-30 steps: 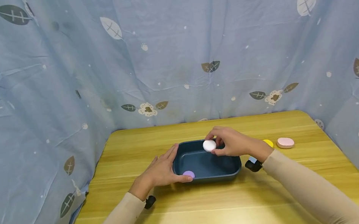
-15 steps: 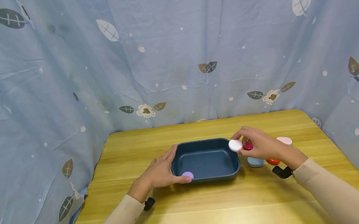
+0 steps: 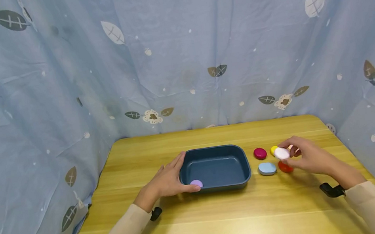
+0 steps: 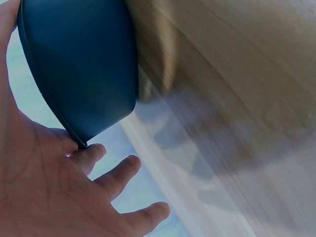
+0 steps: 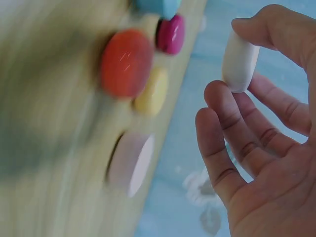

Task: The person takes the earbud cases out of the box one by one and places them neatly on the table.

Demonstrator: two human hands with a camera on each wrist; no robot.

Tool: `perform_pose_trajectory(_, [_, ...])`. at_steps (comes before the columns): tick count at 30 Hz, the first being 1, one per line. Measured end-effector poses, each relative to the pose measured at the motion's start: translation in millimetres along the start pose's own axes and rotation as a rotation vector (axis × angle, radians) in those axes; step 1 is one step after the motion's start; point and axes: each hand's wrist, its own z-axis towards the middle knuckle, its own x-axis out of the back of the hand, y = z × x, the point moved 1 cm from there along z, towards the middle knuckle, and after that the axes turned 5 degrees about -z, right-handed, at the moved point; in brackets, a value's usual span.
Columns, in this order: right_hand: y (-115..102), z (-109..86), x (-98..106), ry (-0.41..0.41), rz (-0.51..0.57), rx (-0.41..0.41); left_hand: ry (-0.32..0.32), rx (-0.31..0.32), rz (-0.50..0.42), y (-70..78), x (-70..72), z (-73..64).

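Note:
My left hand [image 3: 166, 180] holds the left end of a dark blue rectangular tray [image 3: 244, 165], thumb at the near rim and fingers at the far left corner. In the left wrist view the tray's wall [image 4: 81, 64] lies between thumb and fingers; the other fingers are spread. A smooth purple piece [image 3: 196, 182] lies in the tray's near left corner, by the thumb. Right of the tray, my right hand [image 3: 313, 157] pinches a white rounded disc [image 3: 281, 154] above the table. In the right wrist view the disc [image 5: 240, 61] sits edge-on between thumb and fingers.
Between tray and right hand lie a magenta round piece [image 3: 260, 153] and a light blue oval [image 3: 267, 168]. A yellow piece [image 3: 273, 149] and a red one [image 3: 285, 167] are partly covered. A pink oval [image 5: 129, 164] shows in the right wrist view. Curtains [image 3: 178, 54] surround the wooden table.
The right hand has carried the white disc out from over the tray, rightward past the magenta and blue pieces. The left hand, tray and purple piece stay in place.

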Motion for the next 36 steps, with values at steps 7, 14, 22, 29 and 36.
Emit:
perform_pose_trajectory(7, [28, -27.6, 8, 0.025, -0.072, -0.060, 0.008, -0.004, -0.013, -1.5, -1.2, 1.3])
perform_pose_trajectory(14, [41, -39.7, 10, -0.014, -0.115, -0.154, 0.004, 0.001, -0.020, -1.1, 1.0, -1.2])
perform_pose_trajectory(22, [49, -40.5, 9, -0.063, -0.121, -0.200, 0.001, 0.002, -0.023, -1.6, 0.1, -2.5])
perform_pose_trajectory(29, [58, -44.4, 2, -0.079, -0.162, -0.225, 0.007, 0.003, -0.010, -3.0, -1.2, -0.7])
perform_pose_trajectory(36, [59, -45.8, 1, -0.076, -0.200, -0.249, 0.000, 0.007, -0.011, -1.7, 0.7, -1.2])
